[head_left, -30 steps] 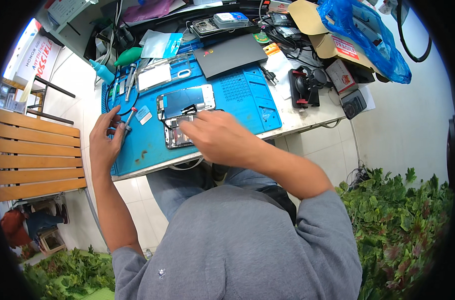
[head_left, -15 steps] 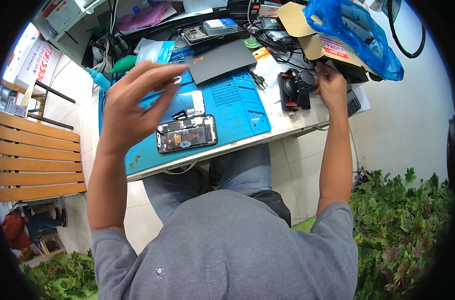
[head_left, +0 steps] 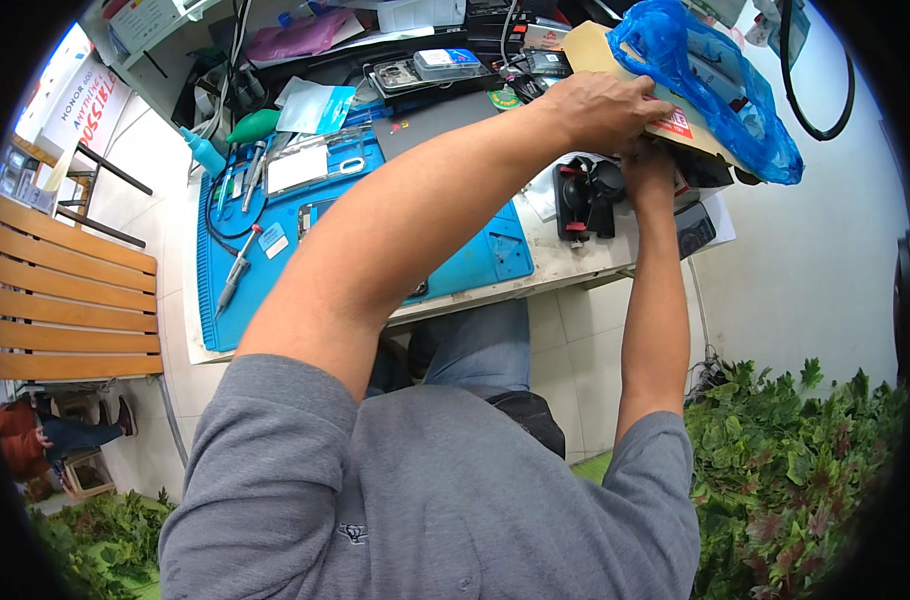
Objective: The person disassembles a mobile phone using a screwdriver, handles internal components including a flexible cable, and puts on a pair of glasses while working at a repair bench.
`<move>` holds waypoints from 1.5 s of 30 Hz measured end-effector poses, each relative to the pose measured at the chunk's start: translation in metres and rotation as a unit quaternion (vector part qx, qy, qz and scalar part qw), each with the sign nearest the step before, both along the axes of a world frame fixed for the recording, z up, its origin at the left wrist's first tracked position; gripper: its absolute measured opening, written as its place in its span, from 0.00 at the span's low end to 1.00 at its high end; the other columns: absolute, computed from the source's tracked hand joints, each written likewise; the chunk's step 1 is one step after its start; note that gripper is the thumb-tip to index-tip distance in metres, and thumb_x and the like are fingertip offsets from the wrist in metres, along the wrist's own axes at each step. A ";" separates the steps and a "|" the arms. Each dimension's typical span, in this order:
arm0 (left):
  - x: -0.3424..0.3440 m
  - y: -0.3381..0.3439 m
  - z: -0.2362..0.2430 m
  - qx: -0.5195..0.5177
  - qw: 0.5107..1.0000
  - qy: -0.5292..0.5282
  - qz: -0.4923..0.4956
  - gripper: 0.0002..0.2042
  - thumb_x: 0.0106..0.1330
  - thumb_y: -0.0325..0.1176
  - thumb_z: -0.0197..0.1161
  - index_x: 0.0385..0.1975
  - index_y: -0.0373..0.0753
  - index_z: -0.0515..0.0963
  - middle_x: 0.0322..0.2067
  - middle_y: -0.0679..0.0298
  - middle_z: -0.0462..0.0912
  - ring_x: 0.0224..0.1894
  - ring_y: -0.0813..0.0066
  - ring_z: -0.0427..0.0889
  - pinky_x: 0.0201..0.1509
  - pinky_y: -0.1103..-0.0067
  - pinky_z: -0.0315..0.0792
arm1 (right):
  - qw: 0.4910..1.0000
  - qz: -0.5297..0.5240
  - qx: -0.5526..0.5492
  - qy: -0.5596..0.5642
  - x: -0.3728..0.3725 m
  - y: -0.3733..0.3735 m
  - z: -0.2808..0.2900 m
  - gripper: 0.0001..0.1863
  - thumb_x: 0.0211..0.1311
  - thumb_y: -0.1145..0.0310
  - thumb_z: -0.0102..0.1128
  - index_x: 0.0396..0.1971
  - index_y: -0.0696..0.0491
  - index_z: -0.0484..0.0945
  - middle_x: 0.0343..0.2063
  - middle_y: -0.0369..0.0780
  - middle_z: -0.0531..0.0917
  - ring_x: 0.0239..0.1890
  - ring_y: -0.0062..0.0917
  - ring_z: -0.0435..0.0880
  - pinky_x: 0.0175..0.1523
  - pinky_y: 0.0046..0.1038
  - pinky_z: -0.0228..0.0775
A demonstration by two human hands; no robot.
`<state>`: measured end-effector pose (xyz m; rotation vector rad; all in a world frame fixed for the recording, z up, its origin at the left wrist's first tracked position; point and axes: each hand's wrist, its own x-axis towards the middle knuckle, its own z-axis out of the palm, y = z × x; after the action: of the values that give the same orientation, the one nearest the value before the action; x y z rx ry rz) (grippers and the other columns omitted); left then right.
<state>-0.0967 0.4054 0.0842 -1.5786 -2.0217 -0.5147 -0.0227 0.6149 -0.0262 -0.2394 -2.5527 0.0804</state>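
Evidently, the left hand (head_left: 615, 108) is at the box (head_left: 713, 144), on the surface's (head_left: 547, 258) right side, the right hand (head_left: 651, 175) just below; fingertips are obscured, so I cannot tell whether either grip is closed. Tugging hard could drag down the bag (head_left: 775, 155) draped there.

Left hand (head_left: 607, 108), one o'clock: exact hold on cardboard box (head_left: 587, 48) unclear. Right hand (head_left: 651, 178), two o'clock: fingertips hidden behind left hand; contact unseen. Box interior out of sight. Phone display assembly (head_left: 315, 212), ten o'clock: mostly covered by left forearm (head_left: 415, 195). Dark phone housing (head_left: 419, 289), near centre: only corner exposed. Black sheet (head_left: 407, 130), twelve o'clock: lower part covered by forearm. Black cable (head_left: 791, 102), two o'clock: cut off by upper edge. Distant seated person (head_left: 17, 435), eight o'clock: details too small.
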 end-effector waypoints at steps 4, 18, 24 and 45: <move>-0.016 0.014 -0.001 0.051 0.998 -0.025 -0.013 0.32 0.58 0.45 0.83 0.67 0.59 0.86 0.57 0.58 0.89 0.48 0.49 0.94 0.55 0.60 0.89 | 0.995 -0.032 -0.088 0.020 0.007 -0.026 0.004 0.14 0.77 0.62 0.66 0.58 0.46 0.86 0.45 0.56 0.90 0.52 0.59 0.88 0.58 0.57 0.80; -0.023 0.032 0.057 0.003 0.986 -0.162 0.023 0.30 0.65 0.66 0.76 0.64 0.60 0.91 0.57 0.58 0.94 0.62 0.56 0.91 0.70 0.65 0.82 | 0.985 -0.006 -0.141 0.103 0.018 -0.048 0.034 0.08 0.82 0.64 0.62 0.51 0.48 0.85 0.40 0.54 0.92 0.45 0.57 0.91 0.50 0.55 0.81; -0.030 0.031 0.046 0.010 0.975 -0.221 0.011 0.29 0.70 0.68 0.72 0.64 0.59 0.91 0.56 0.56 0.94 0.59 0.53 0.92 0.68 0.63 0.82 | 0.991 -0.073 -0.053 0.095 0.035 -0.069 0.048 0.09 0.80 0.65 0.63 0.51 0.49 0.87 0.38 0.52 0.93 0.42 0.55 0.93 0.48 0.52 0.85; -0.004 -0.039 0.025 0.088 0.987 -0.115 0.075 0.35 0.66 0.71 0.74 0.66 0.57 0.89 0.58 0.56 0.93 0.61 0.57 0.92 0.66 0.60 0.85 | 0.956 -0.022 -0.033 0.290 0.111 -0.074 0.113 0.05 0.86 0.70 0.59 0.49 0.55 0.82 0.43 0.46 0.89 0.47 0.48 0.90 0.52 0.44 0.83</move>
<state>-0.1012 0.3663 0.1090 -1.2999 -2.1762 -0.8237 0.0881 0.5409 0.0864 -0.2542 -1.9614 0.1883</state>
